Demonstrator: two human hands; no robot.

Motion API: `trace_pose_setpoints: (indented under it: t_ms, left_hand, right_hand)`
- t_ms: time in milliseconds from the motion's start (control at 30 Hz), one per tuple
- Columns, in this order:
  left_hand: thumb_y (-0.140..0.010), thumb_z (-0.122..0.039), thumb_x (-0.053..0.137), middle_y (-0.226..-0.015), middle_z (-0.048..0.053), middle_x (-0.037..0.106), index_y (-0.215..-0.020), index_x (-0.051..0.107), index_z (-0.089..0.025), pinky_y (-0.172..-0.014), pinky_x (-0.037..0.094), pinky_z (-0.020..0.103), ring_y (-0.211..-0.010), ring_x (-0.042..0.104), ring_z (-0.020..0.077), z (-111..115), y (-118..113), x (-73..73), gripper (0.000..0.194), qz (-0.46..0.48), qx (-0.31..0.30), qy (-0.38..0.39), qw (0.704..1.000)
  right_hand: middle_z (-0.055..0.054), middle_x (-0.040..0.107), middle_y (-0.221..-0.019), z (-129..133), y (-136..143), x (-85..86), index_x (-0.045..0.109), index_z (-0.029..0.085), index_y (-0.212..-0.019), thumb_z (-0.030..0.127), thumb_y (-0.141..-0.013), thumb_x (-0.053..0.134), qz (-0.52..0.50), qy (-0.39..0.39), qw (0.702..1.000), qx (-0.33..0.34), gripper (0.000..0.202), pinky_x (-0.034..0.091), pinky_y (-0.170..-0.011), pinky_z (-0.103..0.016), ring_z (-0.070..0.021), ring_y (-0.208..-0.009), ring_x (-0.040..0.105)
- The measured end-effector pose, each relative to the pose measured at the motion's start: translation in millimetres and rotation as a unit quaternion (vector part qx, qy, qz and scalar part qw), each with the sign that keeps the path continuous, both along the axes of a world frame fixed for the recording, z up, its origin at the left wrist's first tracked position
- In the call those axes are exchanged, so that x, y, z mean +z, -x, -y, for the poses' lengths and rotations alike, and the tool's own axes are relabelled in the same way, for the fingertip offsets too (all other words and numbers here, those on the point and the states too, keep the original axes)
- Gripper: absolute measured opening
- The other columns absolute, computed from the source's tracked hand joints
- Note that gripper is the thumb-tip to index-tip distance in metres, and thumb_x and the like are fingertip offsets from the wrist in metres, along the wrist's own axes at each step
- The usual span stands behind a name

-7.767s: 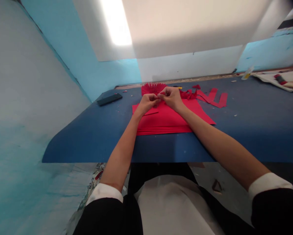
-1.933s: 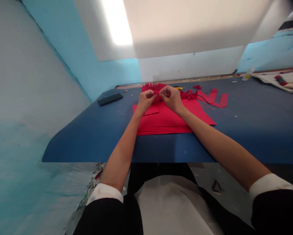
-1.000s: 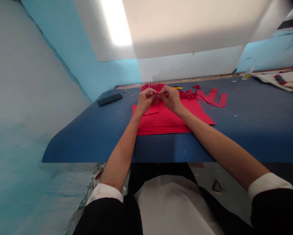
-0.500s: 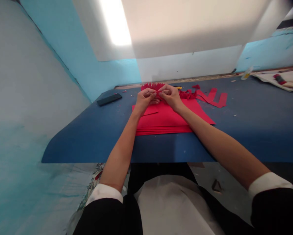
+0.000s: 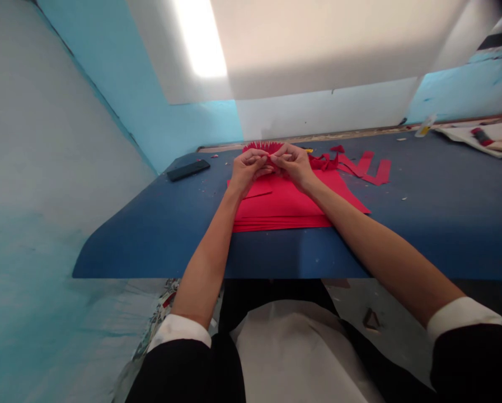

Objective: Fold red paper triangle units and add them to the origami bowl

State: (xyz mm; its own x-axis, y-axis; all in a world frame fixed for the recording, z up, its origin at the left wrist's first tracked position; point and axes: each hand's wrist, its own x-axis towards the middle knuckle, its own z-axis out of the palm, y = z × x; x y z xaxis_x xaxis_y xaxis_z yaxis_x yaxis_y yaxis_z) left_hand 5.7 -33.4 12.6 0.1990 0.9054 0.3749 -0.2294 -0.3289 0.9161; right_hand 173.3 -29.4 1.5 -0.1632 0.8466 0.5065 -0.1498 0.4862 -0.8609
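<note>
Person at a work surface, seen from the head. The left hand (image 5: pixel 247 170) and the right hand (image 5: pixel 296 167) meet above a stack of red paper sheets (image 5: pixel 295 204), thumb and forefinger of each closed in a pinch on a small red paper piece (image 5: pixel 270 159); the fingertips hide most of it. Directly behind them stands a fringed red paper form (image 5: pixel 262 146), its pointed edge upward. A smaller red rectangle (image 5: pixel 259 191) lies on the stack, below the left hand.

Labelling: the small translucent bottle (image 5: pixel 426 126) at the far right carries a yellow label, too small to read.

Surface: a blue tabletop covering (image 5: pixel 150 224), strewn with tiny scraps, curves at its front left corner. It bears a dark smartphone (image 5: pixel 188 170) at left, twisted red paper (image 5: pixel 325 162) and flat red strips (image 5: pixel 376 171) right of the hands, and a yellow object (image 5: pixel 308 150), partly hidden, behind the right hand. A pale sheet (image 5: pixel 456 135) lies near the bottle.

Room: a blue and whitish wall (image 5: pixel 87 73) rises at left; a large pale panel (image 5: pixel 318 45) covers much of the back wall, with a bright patch of light.
</note>
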Motion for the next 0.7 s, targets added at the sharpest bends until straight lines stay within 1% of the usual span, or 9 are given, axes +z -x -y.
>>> trace_pose_setpoints:
  t_ms: [67, 133, 200, 300, 400, 467, 533, 633, 700]
  left_hand:
    - [-0.091, -0.039, 0.087, -0.074, -0.003, 0.074, -0.092, 0.067, -0.019, -0.071, 0.065, 0.018, -0.068, 0.077, 0.0097, 0, -1, -0.1, 0.029, -0.003, 0.005, -0.001, 1.000]
    - [-0.091, -0.045, 0.086, -0.074, -0.002, 0.074, -0.089, 0.065, -0.018, -0.071, 0.065, 0.019, -0.068, 0.077, 0.0098, 0, -2, -0.6, 0.033, -0.008, 0.010, -0.002, 1.000]
    - [-0.090, -0.047, 0.086, -0.072, -0.002, 0.073, -0.085, 0.064, -0.018, -0.071, 0.065, 0.020, -0.067, 0.076, 0.0100, 0, -2, -1.4, 0.036, -0.013, 0.008, -0.004, 1.000]
    - [-0.085, -0.042, 0.091, -0.071, -0.002, 0.072, -0.081, 0.064, -0.016, -0.072, 0.066, 0.022, -0.065, 0.074, 0.0096, -1, -2, -3.2, 0.038, -0.010, -0.001, -0.010, 1.000]
    - [-0.081, -0.036, 0.095, -0.071, -0.002, 0.071, -0.080, 0.065, -0.016, -0.071, 0.065, 0.023, -0.064, 0.073, 0.0096, -2, -2, -5.0, 0.037, -0.023, 0.005, -0.016, 1.000]
    - [-0.080, -0.033, 0.096, -0.072, -0.002, 0.072, -0.082, 0.064, -0.017, -0.068, 0.065, 0.023, -0.063, 0.073, 0.0108, -4, -1, -6.2, 0.036, -0.037, 0.018, -0.028, 0.999]
    - [-0.080, -0.031, 0.096, -0.072, -0.002, 0.071, -0.087, 0.063, -0.019, -0.066, 0.064, 0.025, -0.063, 0.073, 0.0125, -7, -1, -7.7, 0.036, -0.047, 0.031, -0.045, 0.997]
    - [-0.079, -0.033, 0.096, -0.072, -0.004, 0.069, -0.094, 0.062, -0.021, -0.067, 0.063, 0.028, -0.064, 0.074, 0.0147, -11, 0, -10.3, 0.039, -0.056, 0.040, -0.067, 0.995]
    - [-0.079, -0.035, 0.097, -0.070, -0.004, 0.067, -0.097, 0.063, -0.022, -0.069, 0.063, 0.029, -0.064, 0.074, 0.0157, -13, 1, -11.8, 0.041, -0.056, 0.037, -0.073, 0.995]
  right_hand:
    - [0.005, 0.057, -0.059, -1, -1, -0.9, 0.051, 0.028, -0.079, 0.085, -0.059, 0.087, 0.010, -0.006, 1.000, -0.008, 0.071, 0.041, -0.047, -0.030, -0.0126, -0.051, 0.050]
    - [0.004, 0.057, -0.060, -1, -1, -1.1, 0.051, 0.027, -0.079, 0.084, -0.065, 0.085, 0.027, -0.019, 0.999, -0.020, 0.068, 0.041, -0.049, -0.030, -0.0134, -0.052, 0.050]
    - [0.004, 0.054, -0.058, 0, -1, -0.8, 0.051, 0.027, -0.077, 0.083, -0.071, 0.082, 0.049, -0.041, 0.997, -0.034, 0.064, 0.040, -0.051, -0.030, -0.0134, -0.053, 0.048]
    - [0.004, 0.049, -0.057, 1, 0, -0.6, 0.050, 0.026, -0.071, 0.082, -0.077, 0.077, 0.079, -0.090, 0.990, -0.074, 0.063, 0.035, -0.053, -0.030, -0.0121, -0.054, 0.042]
    - [0.004, 0.049, -0.060, 0, 1, -2.8, 0.049, 0.025, -0.069, 0.074, -0.080, 0.080, 0.117, -0.128, 0.976, -0.128, 0.059, 0.034, -0.057, -0.031, -0.0122, -0.057, 0.040]
    - [0.003, 0.053, -0.065, -3, 2, -5.8, 0.051, 0.025, -0.073, 0.067, -0.082, 0.082, 0.133, -0.130, 0.971, -0.149, 0.053, 0.036, -0.059, -0.032, -0.0135, -0.061, 0.044]
    - [0.002, 0.055, -0.070, -7, 2, -9.7, 0.051, 0.026, -0.081, 0.061, -0.083, 0.083, 0.125, -0.122, 0.973, -0.152, 0.048, 0.039, -0.062, -0.033, -0.0152, -0.065, 0.048]
    - [0.002, 0.053, -0.074, -15, 2, -15.7, 0.050, 0.028, -0.092, 0.055, -0.084, 0.083, 0.111, -0.109, 0.978, -0.141, 0.044, 0.042, -0.065, -0.034, -0.0176, -0.068, 0.050]
    - [0.003, 0.050, -0.072, -20, 2, -18.7, 0.050, 0.028, -0.094, 0.053, -0.084, 0.083, 0.113, -0.097, 0.979, -0.137, 0.042, 0.041, -0.064, -0.034, -0.0180, -0.067, 0.048]
